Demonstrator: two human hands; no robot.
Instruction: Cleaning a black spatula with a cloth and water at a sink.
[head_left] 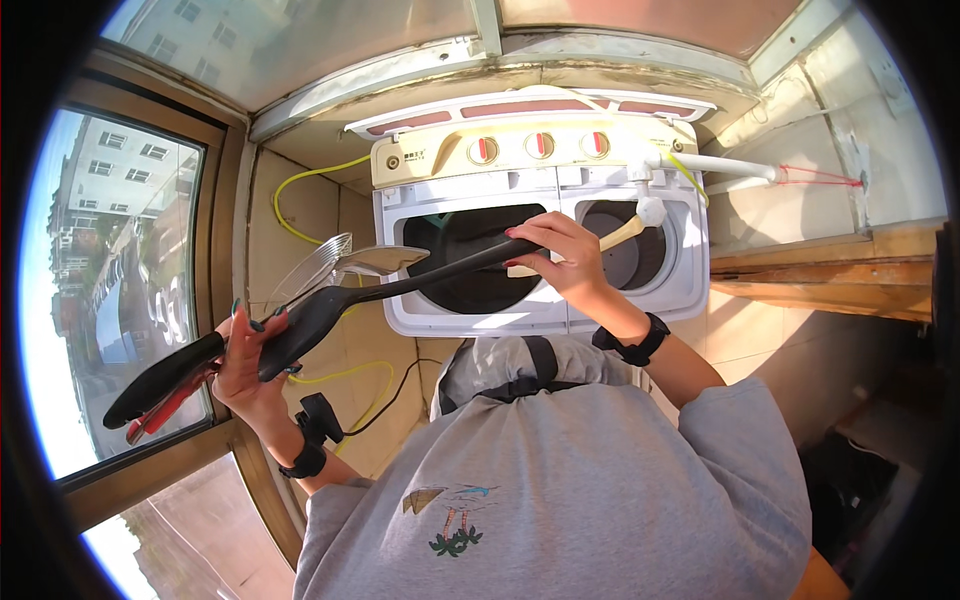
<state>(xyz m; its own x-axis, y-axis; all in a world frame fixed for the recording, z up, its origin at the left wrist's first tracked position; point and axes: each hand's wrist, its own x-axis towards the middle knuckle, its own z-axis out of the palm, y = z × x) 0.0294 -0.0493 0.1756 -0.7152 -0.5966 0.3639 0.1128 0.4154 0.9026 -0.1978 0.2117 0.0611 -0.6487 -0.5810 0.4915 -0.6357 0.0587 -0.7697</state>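
Note:
My left hand (250, 365) is closed around several kitchen utensils at the left, near the window. Among them are a dark tool with a long black handle (165, 378), something red (158, 415) beneath it, and shiny metal pieces: one with a spoon-like head (382, 260), another with thin wires or tines (315, 272). A black cooking spoon (430, 280) slants across, its wide end by my left fingers. Its far handle end is pinched by my right hand (572, 258), above the washing machine. Behind the right hand runs a cream-coloured tube (622, 234).
A white twin-tub washing machine (470, 322) stands ahead, both openings uncovered, with red-marked knobs on its panel. A white tap (650, 208) and pipe (725, 168) reach in from the right. Yellow hose (283, 200) loops at the left beside a window (130, 270). A wooden ledge (830, 265) lies right.

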